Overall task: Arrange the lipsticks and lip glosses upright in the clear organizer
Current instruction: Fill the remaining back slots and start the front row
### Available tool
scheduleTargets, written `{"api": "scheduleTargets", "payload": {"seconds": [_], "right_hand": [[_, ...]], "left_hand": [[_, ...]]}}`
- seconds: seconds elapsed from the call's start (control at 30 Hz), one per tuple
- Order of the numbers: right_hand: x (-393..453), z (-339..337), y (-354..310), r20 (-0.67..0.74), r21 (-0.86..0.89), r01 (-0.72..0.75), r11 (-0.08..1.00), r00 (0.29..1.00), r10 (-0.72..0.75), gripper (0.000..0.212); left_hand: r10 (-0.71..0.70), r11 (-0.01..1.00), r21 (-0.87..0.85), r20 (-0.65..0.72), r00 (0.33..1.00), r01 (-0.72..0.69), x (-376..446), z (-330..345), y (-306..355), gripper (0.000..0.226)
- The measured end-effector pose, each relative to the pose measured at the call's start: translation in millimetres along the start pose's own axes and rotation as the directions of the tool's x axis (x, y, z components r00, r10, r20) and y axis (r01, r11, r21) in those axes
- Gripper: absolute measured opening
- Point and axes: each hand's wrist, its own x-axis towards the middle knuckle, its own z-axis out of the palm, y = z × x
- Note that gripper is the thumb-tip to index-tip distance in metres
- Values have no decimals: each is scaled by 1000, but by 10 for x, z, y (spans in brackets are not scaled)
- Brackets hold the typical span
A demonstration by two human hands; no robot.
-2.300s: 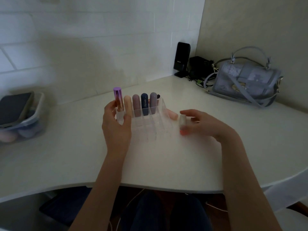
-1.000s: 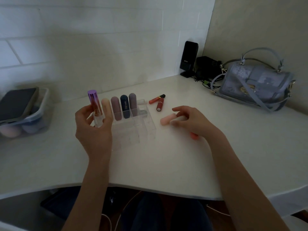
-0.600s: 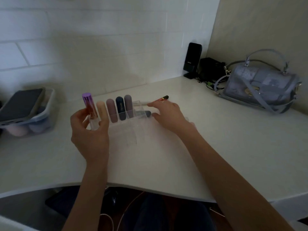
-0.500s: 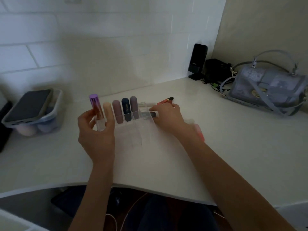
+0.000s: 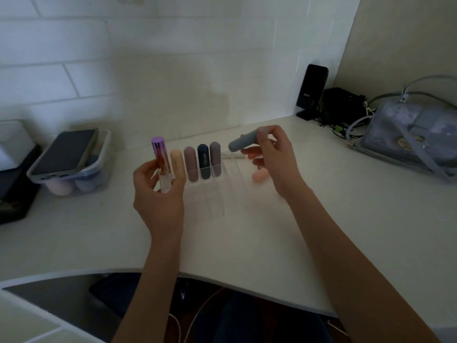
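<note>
The clear organizer (image 5: 217,194) stands on the white desk. Its back row holds a purple-capped lip gloss (image 5: 162,159), a cream lipstick (image 5: 177,164), a mauve one (image 5: 191,163), a navy one (image 5: 203,160) and a dusky purple one (image 5: 215,158), all upright. My left hand (image 5: 155,196) steadies the organizer's left end, fingers around the purple-capped gloss. My right hand (image 5: 272,157) holds a grey lipstick (image 5: 243,142) tilted above the organizer's right end. A peach lipstick (image 5: 259,175) lies on the desk under my right hand.
A clear tub (image 5: 74,179) with a phone on top and sponges inside sits at the left. A grey handbag (image 5: 415,139), a black speaker (image 5: 312,90) and cables occupy the back right corner. The desk's curved front edge (image 5: 222,276) is near me.
My right hand reached behind the organizer's right end, picked up the grey lipstick and lifted it above the organizer. My left hand stayed at the organizer's left end.
</note>
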Motion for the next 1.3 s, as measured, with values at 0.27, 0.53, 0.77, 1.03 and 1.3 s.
{"api": "scheduleTargets", "payload": {"seconds": [0.27,0.53,0.77,1.03,1.3], "right_hand": [[9,11,23,153,234,-81,969,987,46,31],[-2,-25,39,134,152,-11,988,991,-10,31],[34,-37,64,76,0,88,996,993,-87,20],[-34,25,42,244,-251,207,946,959,-145,25],[5,-155,21,254,-286,39,958,967,36,33]], "left_hand": [[23,1000,-7,97,995,-22,-2,22,-39,38],[25,1000,-4,140,990,-25,-30,14,-44,43],[20,1000,-14,158,987,-18,-58,30,-28,41],[26,1000,-11,156,987,-25,-53,35,-41,43],[34,999,-24,157,987,-30,-48,30,-37,42]]}}
